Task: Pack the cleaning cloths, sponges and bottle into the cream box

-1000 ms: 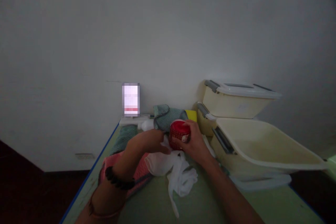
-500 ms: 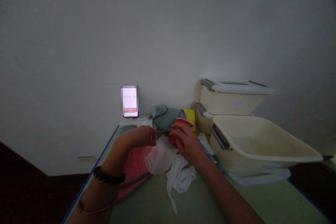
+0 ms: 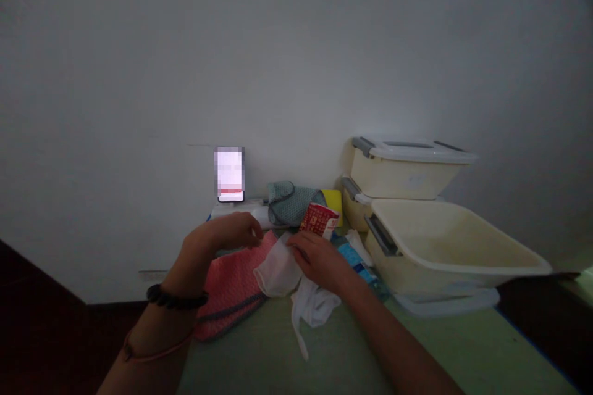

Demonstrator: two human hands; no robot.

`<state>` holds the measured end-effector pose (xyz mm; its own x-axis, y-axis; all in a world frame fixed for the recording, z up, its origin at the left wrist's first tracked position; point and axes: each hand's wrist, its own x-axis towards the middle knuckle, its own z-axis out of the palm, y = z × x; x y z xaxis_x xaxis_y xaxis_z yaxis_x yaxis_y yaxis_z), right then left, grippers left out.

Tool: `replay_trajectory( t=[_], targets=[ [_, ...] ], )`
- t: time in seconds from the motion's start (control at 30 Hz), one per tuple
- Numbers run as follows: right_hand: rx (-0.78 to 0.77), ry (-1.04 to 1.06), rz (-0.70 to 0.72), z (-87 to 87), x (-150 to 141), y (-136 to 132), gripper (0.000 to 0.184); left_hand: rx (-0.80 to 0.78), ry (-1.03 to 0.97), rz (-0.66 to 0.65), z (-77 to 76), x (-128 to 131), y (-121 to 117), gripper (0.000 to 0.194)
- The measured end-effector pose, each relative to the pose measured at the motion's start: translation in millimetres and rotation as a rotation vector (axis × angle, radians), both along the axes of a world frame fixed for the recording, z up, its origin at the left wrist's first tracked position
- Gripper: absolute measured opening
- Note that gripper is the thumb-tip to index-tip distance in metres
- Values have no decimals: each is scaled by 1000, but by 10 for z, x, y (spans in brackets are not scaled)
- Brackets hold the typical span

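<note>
With the fingers of your right hand bent close together at the sheer white cloth, whether pinching it cannot be told, the red patterned container lies just beyond them, while your left fingers curl loosely above the pink cloth.

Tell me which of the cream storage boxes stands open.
The front box: no lid covers its top, and its inside shows. The upper box behind wears a white lid; the lower one shows a lid edge.
</note>
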<state>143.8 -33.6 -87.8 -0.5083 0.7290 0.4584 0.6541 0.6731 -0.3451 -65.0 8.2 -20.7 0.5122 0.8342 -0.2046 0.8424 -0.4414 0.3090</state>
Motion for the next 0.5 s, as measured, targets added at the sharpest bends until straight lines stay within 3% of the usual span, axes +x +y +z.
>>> replay_trajectory(
  t=[0.27, 0.5],
  targets=[
    [-4, -26, 68, -75, -80, -49, 25, -8, -29, 36, 185, -135, -60, 28],
    [22, -44, 49, -71, -110, -69, 27, 56, 18, 205, 49, -354, 59, 29]
  ],
)
